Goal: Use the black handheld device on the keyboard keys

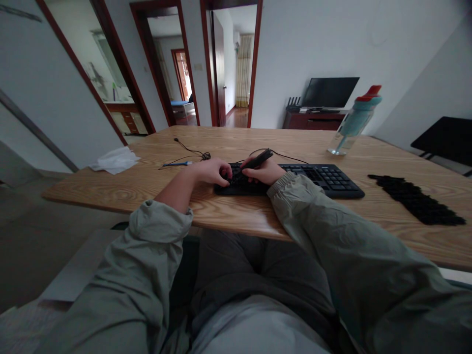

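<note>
A black keyboard (334,183) lies on the wooden table near its front edge. My right hand (266,170) is closed round a black pen-like tool (261,158), its upper end pointing up and to the right and its lower end over the left part of the keyboard. At the keyboard's left end rests my left hand (213,172), fingers curled down at the keys; whatever they pinch is too small and dark to make out. Keys under both hands are partly hidden.
Behind my left hand lie a thin blue tool (177,163) and a coiled black cable (205,156). White tissue (115,160) is at the table's left. A water bottle (354,123) stands back right, and a black bundled strip (416,199) lies at the right.
</note>
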A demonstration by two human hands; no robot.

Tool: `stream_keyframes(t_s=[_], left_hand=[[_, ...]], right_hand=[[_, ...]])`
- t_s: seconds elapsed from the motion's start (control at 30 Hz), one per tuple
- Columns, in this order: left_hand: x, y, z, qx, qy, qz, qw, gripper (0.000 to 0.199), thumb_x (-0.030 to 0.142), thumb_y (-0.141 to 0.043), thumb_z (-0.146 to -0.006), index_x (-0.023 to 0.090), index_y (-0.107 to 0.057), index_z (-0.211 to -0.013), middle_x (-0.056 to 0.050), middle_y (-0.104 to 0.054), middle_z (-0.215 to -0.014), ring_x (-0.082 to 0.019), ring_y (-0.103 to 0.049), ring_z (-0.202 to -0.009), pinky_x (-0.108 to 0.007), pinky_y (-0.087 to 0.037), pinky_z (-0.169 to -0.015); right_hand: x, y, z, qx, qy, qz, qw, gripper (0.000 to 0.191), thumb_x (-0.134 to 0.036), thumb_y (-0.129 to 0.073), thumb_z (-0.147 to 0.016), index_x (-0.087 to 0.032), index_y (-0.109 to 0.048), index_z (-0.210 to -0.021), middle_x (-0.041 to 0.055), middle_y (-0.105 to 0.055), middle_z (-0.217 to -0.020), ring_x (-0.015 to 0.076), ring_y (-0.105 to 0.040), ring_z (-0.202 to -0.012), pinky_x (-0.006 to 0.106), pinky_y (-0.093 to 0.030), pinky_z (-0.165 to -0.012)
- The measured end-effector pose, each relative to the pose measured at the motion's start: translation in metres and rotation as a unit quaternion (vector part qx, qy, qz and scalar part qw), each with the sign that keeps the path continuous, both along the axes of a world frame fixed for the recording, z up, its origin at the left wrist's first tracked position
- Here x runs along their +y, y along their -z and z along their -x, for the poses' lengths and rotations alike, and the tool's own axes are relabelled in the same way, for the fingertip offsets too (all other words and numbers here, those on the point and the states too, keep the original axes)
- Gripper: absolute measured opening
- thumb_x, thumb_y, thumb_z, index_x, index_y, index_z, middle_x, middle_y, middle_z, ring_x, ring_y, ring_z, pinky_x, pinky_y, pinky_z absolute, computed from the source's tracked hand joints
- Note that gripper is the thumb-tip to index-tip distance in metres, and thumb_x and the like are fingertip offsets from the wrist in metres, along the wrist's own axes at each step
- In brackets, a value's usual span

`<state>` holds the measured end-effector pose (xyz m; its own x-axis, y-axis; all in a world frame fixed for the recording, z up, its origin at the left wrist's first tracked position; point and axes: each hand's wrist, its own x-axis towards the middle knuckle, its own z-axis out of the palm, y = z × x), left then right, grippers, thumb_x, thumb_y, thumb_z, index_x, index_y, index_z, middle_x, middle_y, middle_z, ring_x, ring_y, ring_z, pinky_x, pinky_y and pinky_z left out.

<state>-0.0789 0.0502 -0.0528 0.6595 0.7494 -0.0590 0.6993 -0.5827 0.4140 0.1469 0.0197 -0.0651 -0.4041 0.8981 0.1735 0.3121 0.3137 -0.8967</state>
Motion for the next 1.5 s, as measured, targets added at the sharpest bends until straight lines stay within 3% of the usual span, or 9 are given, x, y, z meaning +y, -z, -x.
stream_keyframes(t_s=[0.43, 0.7, 0.9, 1.17, 1.5], left_hand=[[-0.014, -0.018, -0.018, 0.109, 0.013, -0.018, 0.994, 0.033, 0.030, -0.061, -0.061, 0.020, -0.063, -0.092, -0.001, -0.064, -0.088, -0.017, -0.055, -0.075, -0.025, -0.039, -0.063], [0.001, -0.031, -0.033, 0.203, 0.035, 0.024, 0.978, 0.033, 0.035, -0.061, -0.063, 0.020, -0.066, -0.091, -0.002, -0.066, -0.086, -0.018, -0.056, -0.073, -0.028, -0.040, -0.065], [0.004, -0.039, -0.049, 0.276, 0.043, 0.007, 0.960, 0.031, 0.039, -0.066, -0.062, 0.021, -0.067, -0.088, -0.002, -0.067, -0.082, -0.018, -0.057, -0.071, -0.028, -0.038, -0.064], [0.003, -0.033, -0.050, 0.292, 0.017, -0.059, 0.954, 0.032, 0.042, -0.072, -0.060, 0.024, -0.071, -0.086, -0.004, -0.066, -0.077, -0.023, -0.059, -0.079, -0.032, -0.040, -0.073], [-0.007, -0.037, -0.049, 0.302, 0.060, -0.084, 0.948, 0.031, 0.039, -0.066, -0.063, 0.023, -0.070, -0.090, -0.003, -0.067, -0.079, -0.018, -0.057, -0.068, -0.030, -0.039, -0.066]], right_hand=[[0.004, 0.009, 0.002, 0.047, 0.017, -0.025, 0.998, 0.019, -0.020, -0.073, -0.068, -0.014, -0.063, -0.084, -0.0034, -0.056, -0.057, 0.0080, -0.051, -0.047, 0.020, -0.046, -0.045], [0.008, 0.012, 0.001, 0.072, 0.003, -0.037, 0.997, 0.019, -0.020, -0.073, -0.066, -0.016, -0.063, -0.081, -0.0033, -0.057, -0.057, 0.0076, -0.051, -0.046, 0.019, -0.044, -0.043], [0.011, 0.012, -0.002, 0.099, 0.013, -0.036, 0.994, 0.018, -0.023, -0.071, -0.066, -0.015, -0.064, -0.080, -0.0033, -0.056, -0.057, 0.0078, -0.049, -0.044, 0.021, -0.043, -0.042], [0.014, 0.011, -0.008, 0.170, 0.086, -0.011, 0.982, 0.017, -0.023, -0.067, -0.067, -0.014, -0.065, -0.081, -0.0043, -0.052, -0.046, 0.0091, -0.048, -0.040, 0.020, -0.037, -0.037], [0.036, 0.025, -0.011, 0.262, 0.095, 0.024, 0.960, 0.024, -0.031, -0.069, -0.066, -0.015, -0.065, -0.083, 0.0004, -0.064, -0.065, 0.0082, -0.050, -0.040, 0.021, -0.039, -0.036]])
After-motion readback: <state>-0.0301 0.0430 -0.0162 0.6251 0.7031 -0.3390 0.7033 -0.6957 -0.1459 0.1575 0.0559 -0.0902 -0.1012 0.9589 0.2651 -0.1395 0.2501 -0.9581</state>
